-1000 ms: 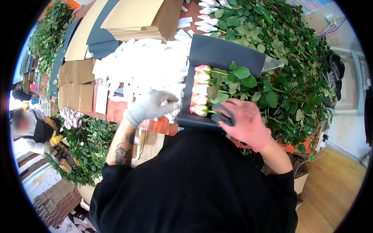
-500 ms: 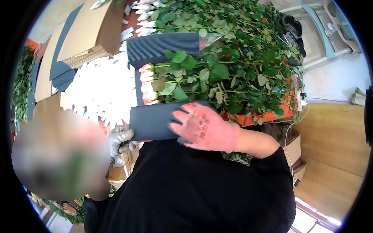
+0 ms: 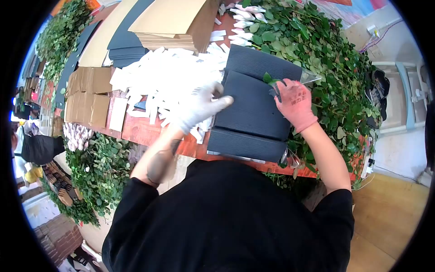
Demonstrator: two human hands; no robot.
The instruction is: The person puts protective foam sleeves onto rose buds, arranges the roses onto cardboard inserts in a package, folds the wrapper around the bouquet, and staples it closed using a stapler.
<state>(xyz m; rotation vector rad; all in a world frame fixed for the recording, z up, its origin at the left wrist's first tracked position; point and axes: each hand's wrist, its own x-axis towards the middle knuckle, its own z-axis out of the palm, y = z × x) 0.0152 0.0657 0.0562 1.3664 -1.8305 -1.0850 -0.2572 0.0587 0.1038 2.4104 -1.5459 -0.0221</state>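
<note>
A black corrugated card (image 3: 258,104) lies folded on the red table, its ribbed panels above and below a middle panel. My left hand (image 3: 204,106), in a pale glove, is over the card's left edge, thumb and fingers apart with nothing between them. At the card's right side is my right hand (image 3: 295,102), in a pink glove with dark fingertips; its fingers are bent and apart beside a small green leaf (image 3: 267,78). The card hides the rose heads seen earlier. Leafy rose stems (image 3: 331,99) spread out on the right.
White paper strips (image 3: 158,77) are heaped left of the card. Stacked brown cardboard (image 3: 167,18) and black sheets (image 3: 124,50) stand behind them. Wrapped rose heads (image 3: 244,18) lie at the back. Lower left are more bundled roses (image 3: 99,167); a chair (image 3: 403,97) stands right.
The loose dark card in front of me now lies over the rose heads. My left hand has moved up to its left edge, my right to its right side. The view has turned left.
</note>
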